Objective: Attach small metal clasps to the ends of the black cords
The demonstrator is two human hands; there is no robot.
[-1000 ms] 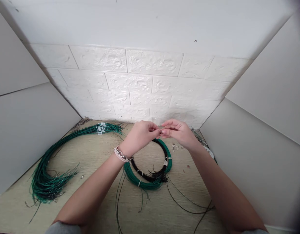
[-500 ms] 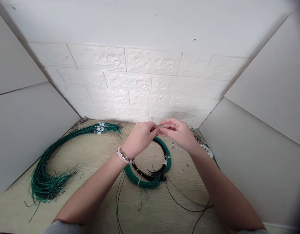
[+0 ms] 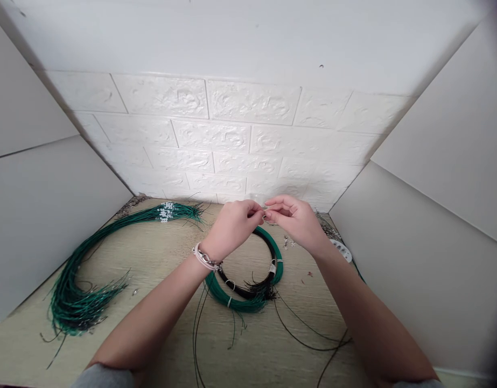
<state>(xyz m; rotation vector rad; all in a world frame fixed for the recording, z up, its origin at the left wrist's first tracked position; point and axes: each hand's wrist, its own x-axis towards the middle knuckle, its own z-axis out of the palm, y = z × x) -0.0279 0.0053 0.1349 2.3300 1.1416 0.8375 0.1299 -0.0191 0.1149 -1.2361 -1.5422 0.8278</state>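
Note:
My left hand [image 3: 232,226] and my right hand [image 3: 297,220] meet fingertip to fingertip above a wooden tabletop [image 3: 159,269]. Both pinch something tiny between thumb and forefinger; it is too small to name. A bracelet [image 3: 205,258] sits on my left wrist. Below the hands lies a coil of green and black cords [image 3: 248,280] tied with white bands. Thin black cords [image 3: 300,331] trail from under my arms toward the near edge.
A long bundle of green cords [image 3: 86,269] with white tags [image 3: 166,212] curves along the left side. Small metal bits [image 3: 291,243] are scattered right of the coil. A white disc [image 3: 340,249] lies by the right panel. White walls enclose three sides.
Both hands rose slightly and stayed pinched together; the view shifted a little. Nothing else moved.

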